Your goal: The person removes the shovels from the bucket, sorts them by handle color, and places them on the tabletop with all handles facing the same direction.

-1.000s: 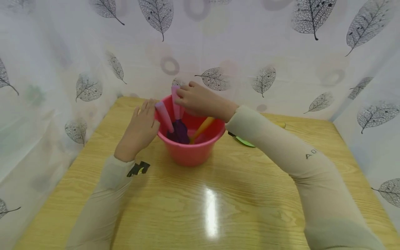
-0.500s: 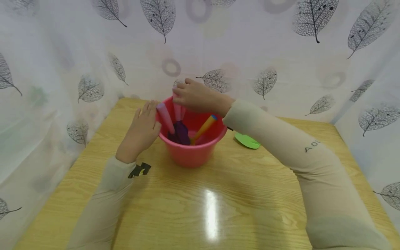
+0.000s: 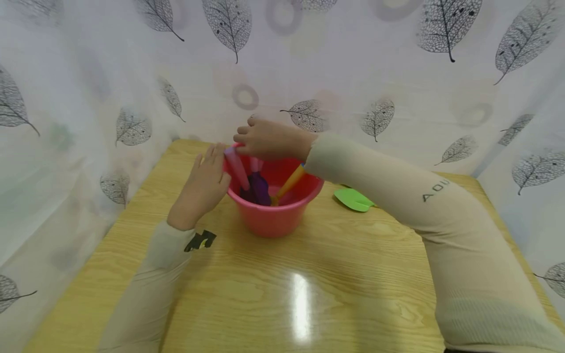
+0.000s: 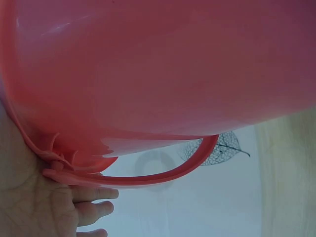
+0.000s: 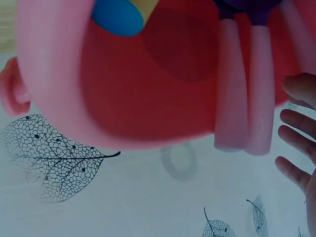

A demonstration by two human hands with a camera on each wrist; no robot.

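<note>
A pink bucket (image 3: 273, 220) stands upright on the table. My left hand (image 3: 200, 189) rests against its left rim, fingers straight; in the left wrist view the palm touches the rim beside the bucket's carrying handle (image 4: 173, 175). Over the back left rim reaches my right hand (image 3: 275, 138), its fingers loosely spread close to a slanting pink handle (image 3: 237, 169). Two more pink handles (image 5: 232, 89) lean together, apart from the fingertips. Purple tool heads (image 3: 261, 190) lie at the bottom. A yellow handle (image 3: 290, 184) with a blue end (image 5: 117, 19) leans at the right.
To the bucket's right a green toy shovel (image 3: 354, 200) lies on the wooden table (image 3: 247, 294), partly hidden by the right sleeve (image 3: 375, 176). A white curtain (image 3: 344, 54) with a leaf print hangs close behind the table and at both sides.
My right hand has let go of the upright pink handle and moved left and slightly down toward the slanting one. More of the green shovel shows. My left hand stays at the rim.
</note>
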